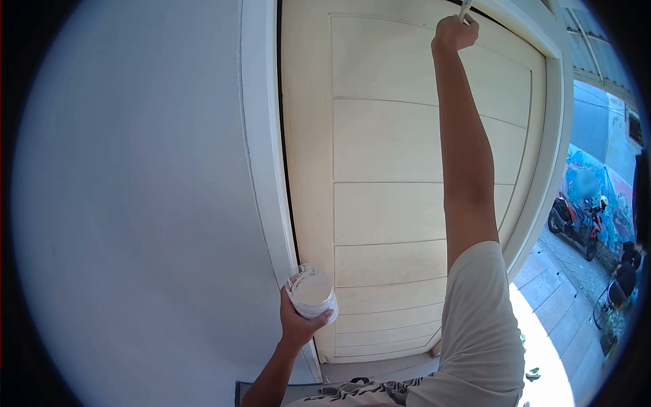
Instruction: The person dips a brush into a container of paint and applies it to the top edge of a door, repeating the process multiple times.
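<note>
My left hand (302, 324) is wrapped round a clear plastic tub of white paint (313, 290), held upright low in front of the door's left edge. White smears coat the tub's inner wall. High at the top of the view, my right hand (456, 32) grips a paintbrush (465, 9) by its pale handle, close to the top of the door frame. The brush's upper end is cut off by the view's edge, so its bristles are hidden. Behind both hands stands a cream panelled door (386, 142), which is closed.
A white door frame (261, 136) surrounds the door, with a plain pale wall (142, 190) on the left. Out to the right lie a paved lane (553, 288), a parked motorbike (576, 224), a bicycle (603, 305) and a painted mural wall (597, 180).
</note>
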Demonstrator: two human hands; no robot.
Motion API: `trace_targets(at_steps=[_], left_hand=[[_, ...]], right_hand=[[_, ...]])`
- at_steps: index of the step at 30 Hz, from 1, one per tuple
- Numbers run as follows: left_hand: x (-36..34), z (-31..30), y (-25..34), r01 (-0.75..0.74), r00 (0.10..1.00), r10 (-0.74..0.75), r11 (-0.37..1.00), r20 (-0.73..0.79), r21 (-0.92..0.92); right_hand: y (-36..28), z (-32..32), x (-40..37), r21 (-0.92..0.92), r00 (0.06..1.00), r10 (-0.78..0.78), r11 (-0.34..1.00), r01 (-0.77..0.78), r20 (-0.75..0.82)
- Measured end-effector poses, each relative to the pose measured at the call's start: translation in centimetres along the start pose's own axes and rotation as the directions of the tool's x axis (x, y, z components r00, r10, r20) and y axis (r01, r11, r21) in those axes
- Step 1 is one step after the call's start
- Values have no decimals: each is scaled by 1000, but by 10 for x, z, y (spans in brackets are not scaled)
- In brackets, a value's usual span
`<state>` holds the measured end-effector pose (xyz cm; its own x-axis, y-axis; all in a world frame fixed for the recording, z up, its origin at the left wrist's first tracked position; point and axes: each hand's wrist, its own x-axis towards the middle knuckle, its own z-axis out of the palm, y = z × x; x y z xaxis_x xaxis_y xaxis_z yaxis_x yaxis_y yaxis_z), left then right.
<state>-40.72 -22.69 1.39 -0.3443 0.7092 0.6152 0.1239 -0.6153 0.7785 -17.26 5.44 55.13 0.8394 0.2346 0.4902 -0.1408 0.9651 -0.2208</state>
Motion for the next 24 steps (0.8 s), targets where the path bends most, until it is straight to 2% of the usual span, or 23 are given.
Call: trace_targets(at_steps=[2, 4, 5, 6, 7, 8, 9, 10, 12, 17, 18, 20, 22, 23, 24], left_hand=[[0, 3, 0, -2, 1000, 2, 1000, -17, 5], [-2, 7, 0, 5, 999, -5, 1000, -39, 1], [-2, 8, -2, 8, 999, -8, 1000, -37, -1], [-3, 9, -4, -5, 999, 6, 1000, -36, 13], [-3, 9, -6, -21, 999, 22, 999, -32, 28], [-2, 8, -6, -23, 999, 23, 999, -25, 28], [-2, 7, -7, -28, 999, 28, 999, -23, 26], [-3, 7, -8, -31, 999, 32, 999, -23, 22], [-2, 2, -15, -30, 1000, 31, 999, -7, 23], [-3, 1, -18, -27, 999, 26, 999, 28, 43], [-6, 2, -21, -23, 999, 22, 999, 28, 30], [-6, 3, -24, -20, 999, 19, 1000, 26, 16], [-1, -7, -22, -20, 998, 19, 1000, 61, 17], [-1, -8, -24, -17, 998, 16, 1000, 62, 17], [-1, -8, -27, -24, 998, 21, 999, 59, 37]], right_hand=[[5, 21, -15, 20, 991, -33, 999, 31, 133], [17, 53, -40, -68, 943, -319, 943, 326, 90], [10, 58, -61, -9, 916, -368, 927, 374, 159], [0, 59, -84, 51, 911, -327, 944, 325, 252], [-12, 56, -100, 15, 880, -318, 942, 334, 353], [-10, 58, -108, 49, 831, -386, 915, 401, 400], [-10, 59, -108, 29, 786, -360, 915, 402, 503], [-10, 54, -102, 25, 787, -361, 914, 404, 501], [-3, 46, -77, 29, 700, -407, 875, 484, 587], [25, -9, 50, -1, 679, -433, 843, 538, 593], [25, -29, 74, -204, 712, -357, 794, 572, 605], [36, -57, 113, -325, 814, -291, 809, 490, 502], [30, -77, 120, -414, 896, -287, 810, 416, 337], [29, -78, 118, -416, 897, -286, 809, 415, 338], [29, -79, 117, -383, 957, -233, 879, 284, 175]])
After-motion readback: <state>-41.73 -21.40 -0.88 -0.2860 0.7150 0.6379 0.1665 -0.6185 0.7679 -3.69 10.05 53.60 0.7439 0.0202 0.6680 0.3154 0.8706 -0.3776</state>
